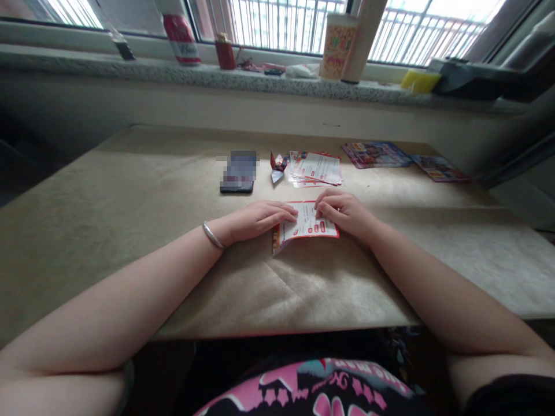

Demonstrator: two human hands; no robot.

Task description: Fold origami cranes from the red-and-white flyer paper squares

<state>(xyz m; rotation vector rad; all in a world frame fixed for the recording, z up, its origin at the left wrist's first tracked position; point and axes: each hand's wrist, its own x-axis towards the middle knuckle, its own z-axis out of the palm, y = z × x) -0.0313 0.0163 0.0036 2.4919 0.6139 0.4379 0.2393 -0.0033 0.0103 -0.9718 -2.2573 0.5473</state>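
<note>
A folded leaflet [309,222], white with a red border and printed text, lies on the table before me, its near left corner lifted and showing a colourful underside. My left hand [264,219] rests on its left part, fingers stretched out flat. On the upper right part, my right hand [344,209] has bent fingers pressed together on the paper edge. Just beyond the leaflet sits a small folded paper piece [278,166] in red and white. Beside that lies a loose stack of similar printed leaflets [318,167].
A phone [239,172], its screen blurred, lies left of the paper piece. Colourful printed sheets [377,155] are at the back right of the table [108,219]. On the windowsill stand a red can [182,39], a red container [225,53], a paper cup [337,49] and a yellow block [420,81].
</note>
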